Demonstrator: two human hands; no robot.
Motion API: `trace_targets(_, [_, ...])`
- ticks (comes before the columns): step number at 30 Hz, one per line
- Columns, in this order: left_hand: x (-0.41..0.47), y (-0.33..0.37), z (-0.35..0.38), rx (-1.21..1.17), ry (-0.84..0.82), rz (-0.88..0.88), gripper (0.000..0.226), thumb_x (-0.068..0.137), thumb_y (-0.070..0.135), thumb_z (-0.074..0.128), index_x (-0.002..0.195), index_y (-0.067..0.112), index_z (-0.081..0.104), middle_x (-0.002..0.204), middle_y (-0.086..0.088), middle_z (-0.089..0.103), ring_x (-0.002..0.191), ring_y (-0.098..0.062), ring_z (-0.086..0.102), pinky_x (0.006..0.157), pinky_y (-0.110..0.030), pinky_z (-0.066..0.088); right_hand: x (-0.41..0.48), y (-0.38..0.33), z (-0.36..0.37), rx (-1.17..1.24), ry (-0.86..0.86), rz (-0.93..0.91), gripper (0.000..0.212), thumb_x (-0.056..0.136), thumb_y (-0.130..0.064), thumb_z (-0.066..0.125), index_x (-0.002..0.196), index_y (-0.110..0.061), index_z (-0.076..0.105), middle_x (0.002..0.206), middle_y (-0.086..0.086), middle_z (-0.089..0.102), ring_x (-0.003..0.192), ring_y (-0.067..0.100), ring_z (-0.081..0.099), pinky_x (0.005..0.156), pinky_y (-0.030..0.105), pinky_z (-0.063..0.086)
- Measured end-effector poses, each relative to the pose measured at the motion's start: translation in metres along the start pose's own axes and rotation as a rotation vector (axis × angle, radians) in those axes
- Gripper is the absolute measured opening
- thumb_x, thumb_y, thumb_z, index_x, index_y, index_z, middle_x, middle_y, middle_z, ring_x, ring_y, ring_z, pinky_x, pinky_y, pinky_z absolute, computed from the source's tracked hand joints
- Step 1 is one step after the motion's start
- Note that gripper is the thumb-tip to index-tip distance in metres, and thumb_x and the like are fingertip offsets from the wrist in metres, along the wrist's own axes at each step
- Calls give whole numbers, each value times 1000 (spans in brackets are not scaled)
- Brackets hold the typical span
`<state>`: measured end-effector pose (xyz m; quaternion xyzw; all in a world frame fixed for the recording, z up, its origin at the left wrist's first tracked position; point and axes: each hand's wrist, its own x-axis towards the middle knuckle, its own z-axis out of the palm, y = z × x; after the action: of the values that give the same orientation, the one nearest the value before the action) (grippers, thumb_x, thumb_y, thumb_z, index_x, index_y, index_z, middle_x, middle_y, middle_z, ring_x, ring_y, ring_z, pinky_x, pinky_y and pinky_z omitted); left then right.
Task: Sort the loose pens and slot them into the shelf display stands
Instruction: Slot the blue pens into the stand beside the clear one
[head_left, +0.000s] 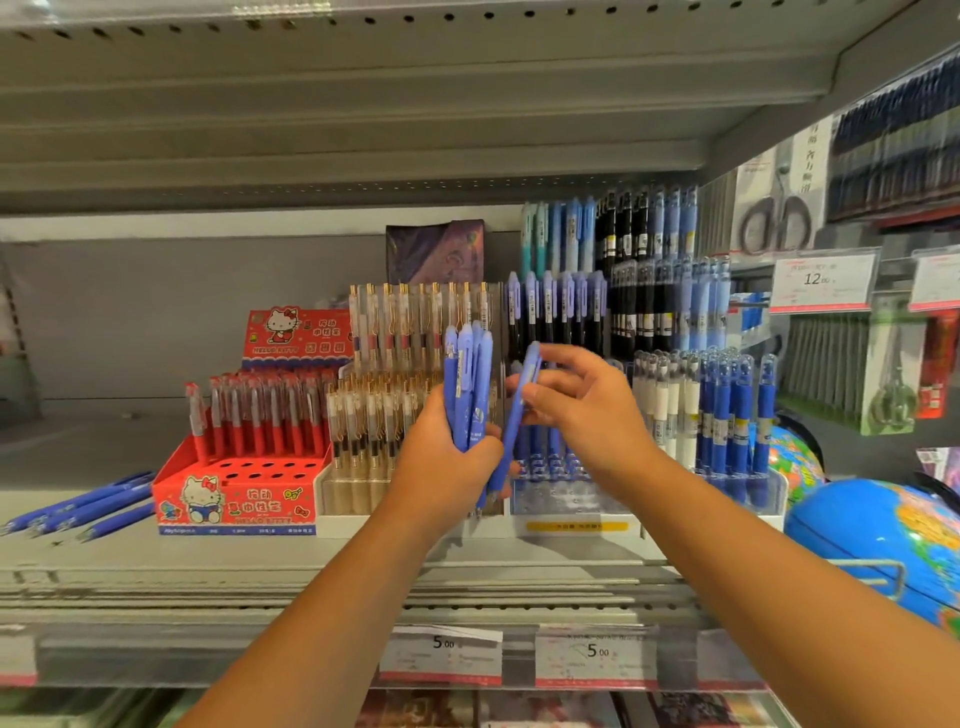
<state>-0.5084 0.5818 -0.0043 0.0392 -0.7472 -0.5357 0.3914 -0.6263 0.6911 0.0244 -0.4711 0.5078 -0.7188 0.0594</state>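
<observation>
Left hand (441, 462) gripping bunch of blue pens (467, 384) upright, right hand (576, 405) pinching single blue pen (519, 410) beside them, front of display stands (571, 504).

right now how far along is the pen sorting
Done: most rows look full, though the red stand has empty front holes. In hand: the left grip holds a blue bunch; the right grip pinches one pen beside it. Left: that bunch, plus the loose pens lying on the shelf at far left.
</observation>
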Motion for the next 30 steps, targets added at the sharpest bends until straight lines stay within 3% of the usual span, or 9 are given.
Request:
trace_targets(4, [-1,2,1,-21,1,-14,53,93,-2,57,109,47,49,92,-9,66,73,-24,72,56,-39,60,6,-4,-11,-12,196,-81,36,95,3,58,122,-19,52,95,5,74,92,14,72,73,27,59])
trace_targets(9, [0,1,1,38,-10,-14,39,94,3,59,108,38,50,93,-16,60,63,-20,67,55,-40,60,13,-1,-21,-129,297,-165,37,96,-1,58,118,-29,52,95,1,72,90,12,71,77,30,60])
trace_targets(12, [0,-1,0,52,7,-22,38,93,5,61,114,35,51,82,-17,60,57,-19,63,53,-37,59,15,7,-22,-335,282,-157,37,97,-6,59,126,-27,52,98,4,69,94,18,68,83,40,59])
trace_targets(15, [0,-3,0,94,4,-29,41,93,8,63,127,27,50,79,-13,62,59,-21,63,54,-34,56,17,13,-20,-485,245,-107,39,96,-10,61,130,-27,54,94,-4,67,88,14,67,80,41,58])
trace_targets(20, [0,-3,0,51,-38,-60,37,94,10,63,126,22,51,68,-8,62,52,-20,60,50,-31,53,18,18,-15,-618,134,-30,37,93,-8,64,127,-22,56,87,0,62,83,20,65,78,45,58])
trace_targets(23, [0,-2,0,37,-40,-66,33,94,10,63,124,19,52,69,-10,61,52,-21,59,51,-32,53,16,20,-15,-706,94,6,35,92,-11,66,125,-19,56,89,-1,64,83,18,65,79,41,58])
trace_targets(26, [0,-1,1,15,-27,-73,34,93,9,64,123,21,53,76,-13,63,56,-22,61,52,-35,55,15,18,-16,-789,78,18,35,93,-14,67,125,-16,56,91,-3,64,78,12,61,70,28,49])
trace_targets(30, [-1,-1,2,13,-40,-71,40,92,9,65,126,26,52,82,-12,65,59,-21,64,53,-36,57,7,13,-12,-834,122,-45,31,93,-19,65,122,-18,53,98,-4,59,82,10,57,72,24,44])
